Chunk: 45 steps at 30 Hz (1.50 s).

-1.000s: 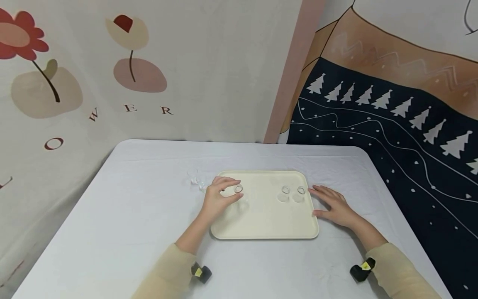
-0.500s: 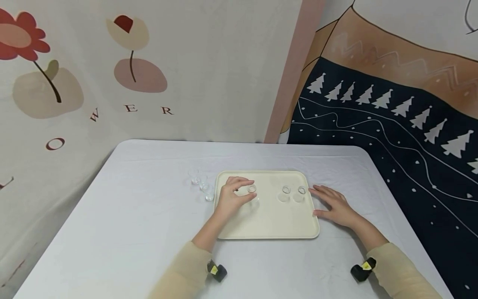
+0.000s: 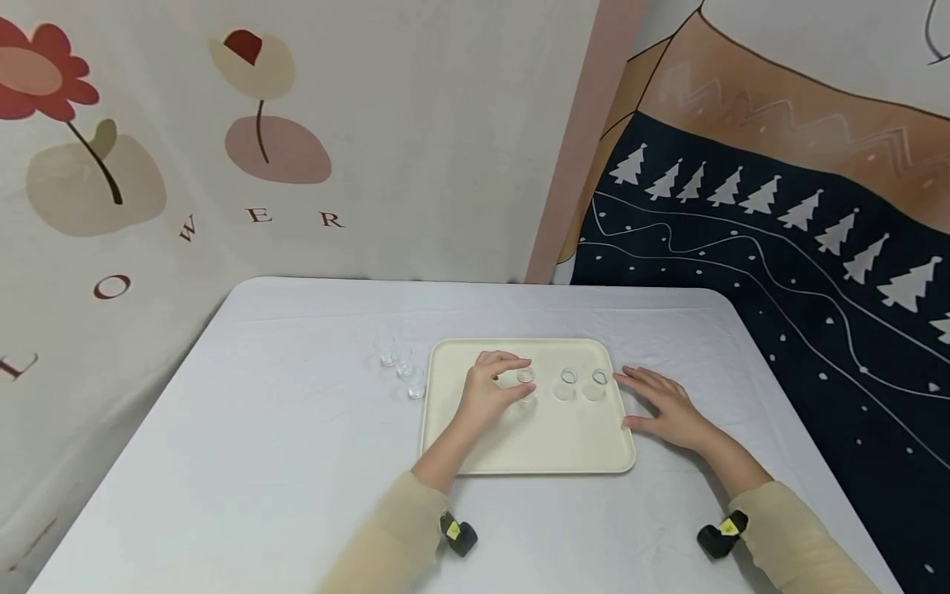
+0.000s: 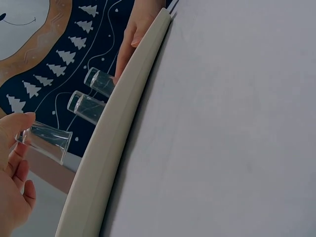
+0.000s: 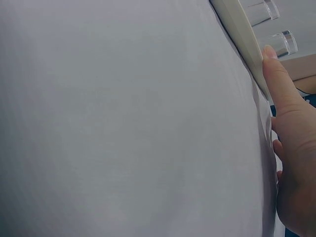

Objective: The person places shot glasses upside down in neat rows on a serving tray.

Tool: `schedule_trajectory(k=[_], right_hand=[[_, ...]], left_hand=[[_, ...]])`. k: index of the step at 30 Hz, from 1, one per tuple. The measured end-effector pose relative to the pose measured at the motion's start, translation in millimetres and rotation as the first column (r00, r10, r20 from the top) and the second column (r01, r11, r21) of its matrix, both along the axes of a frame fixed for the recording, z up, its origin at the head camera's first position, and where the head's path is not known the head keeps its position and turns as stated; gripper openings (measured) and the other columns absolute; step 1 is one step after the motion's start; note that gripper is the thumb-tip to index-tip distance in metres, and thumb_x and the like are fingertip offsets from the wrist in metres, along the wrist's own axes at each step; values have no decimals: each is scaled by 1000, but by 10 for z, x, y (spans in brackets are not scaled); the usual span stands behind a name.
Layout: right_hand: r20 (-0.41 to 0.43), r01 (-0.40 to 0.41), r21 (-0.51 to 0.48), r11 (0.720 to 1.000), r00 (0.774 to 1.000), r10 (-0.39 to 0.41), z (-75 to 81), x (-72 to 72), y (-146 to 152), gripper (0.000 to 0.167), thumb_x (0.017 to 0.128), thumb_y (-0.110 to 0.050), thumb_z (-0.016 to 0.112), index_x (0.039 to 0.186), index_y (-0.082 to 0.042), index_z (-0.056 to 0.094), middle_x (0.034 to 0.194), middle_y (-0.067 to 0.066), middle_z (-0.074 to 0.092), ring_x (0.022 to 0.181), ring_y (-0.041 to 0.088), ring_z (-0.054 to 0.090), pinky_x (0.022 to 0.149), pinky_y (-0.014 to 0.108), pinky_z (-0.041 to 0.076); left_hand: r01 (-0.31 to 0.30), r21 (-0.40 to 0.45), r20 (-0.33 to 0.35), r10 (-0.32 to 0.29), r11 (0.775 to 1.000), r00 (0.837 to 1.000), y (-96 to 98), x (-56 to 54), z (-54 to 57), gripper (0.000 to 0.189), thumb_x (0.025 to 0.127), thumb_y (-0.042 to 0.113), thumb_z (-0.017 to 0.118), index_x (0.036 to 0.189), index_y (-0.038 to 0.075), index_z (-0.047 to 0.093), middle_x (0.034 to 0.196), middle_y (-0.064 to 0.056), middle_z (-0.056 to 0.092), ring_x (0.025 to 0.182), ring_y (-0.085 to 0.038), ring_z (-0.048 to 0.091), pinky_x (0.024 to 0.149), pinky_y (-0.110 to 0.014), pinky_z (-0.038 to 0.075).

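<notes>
- While I look on from beside the tabletop [image 3: 282,429], the left hand [image 3: 486,398] pinches a clear cup [image 4: 52,141] between thumb and fingers, holding it by the narrow end with the wide mouth facing down.
- That cup hangs over the cream tray [image 3: 549,447], just left of two standing cups, the inner one [image 3: 566,388] and the outer one [image 3: 595,388], which also look mouth-down.
- The right hand [image 3: 664,408] has its fingers spread, beside the tray's right edge, and its thumb appears to touch the rim.
- My first worry is a bump: the inner cup is near, so a sideways drift of the left hand could tip it into its neighbour.
- The grip covers only a small, smooth end, so too light a pinch might let the cup slip or land tilted.
- Should the right thumb push the rim, the tray could slide and topple the standing pair.
- Off the tray's left side, a cluster of cups [image 3: 404,370] sits close together; a brush from the left sleeve [image 3: 393,536] on some later reach could scatter them.
</notes>
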State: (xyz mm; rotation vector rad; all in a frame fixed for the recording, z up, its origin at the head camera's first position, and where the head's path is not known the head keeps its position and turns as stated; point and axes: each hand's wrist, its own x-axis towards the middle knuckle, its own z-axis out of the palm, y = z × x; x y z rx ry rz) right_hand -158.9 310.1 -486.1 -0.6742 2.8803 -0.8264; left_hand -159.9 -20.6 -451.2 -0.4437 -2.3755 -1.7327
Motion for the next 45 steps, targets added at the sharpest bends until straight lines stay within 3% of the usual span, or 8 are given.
schedule_trajectory(k=[19, 39, 45], right_hand=[[-8, -2, -4, 1000, 1000, 2, 12, -2, 4, 74, 82, -42, 72, 145, -17, 42, 149, 20, 32, 137, 43, 20, 104, 65, 8], [-15, 2, -11, 1000, 1000, -2, 3, -2, -2, 76, 80, -42, 74, 145, -17, 43, 148, 20, 34, 136, 43, 21, 104, 65, 8], [-30, -2, -23, 1000, 1000, 1, 1, 7, -3, 74, 80, -41, 74, 144, -17, 44, 148, 21, 34, 135, 44, 22, 103, 66, 9]], left_hand=[[27, -74, 37, -24, 997, 999, 205, -137, -105, 33, 74, 7, 82, 106, 6, 73, 105, 0, 66, 104, -17, 50, 91, -32, 43], [32, -76, 77, -27, 997, 997, 191, -125, -106, 37, 74, 9, 83, 109, 7, 72, 108, 0, 64, 106, -18, 50, 93, -32, 43], [25, -71, 74, -20, 997, 997, 146, -91, -58, 40, 74, 12, 83, 111, 8, 71, 111, 1, 64, 108, -17, 49, 95, -34, 42]])
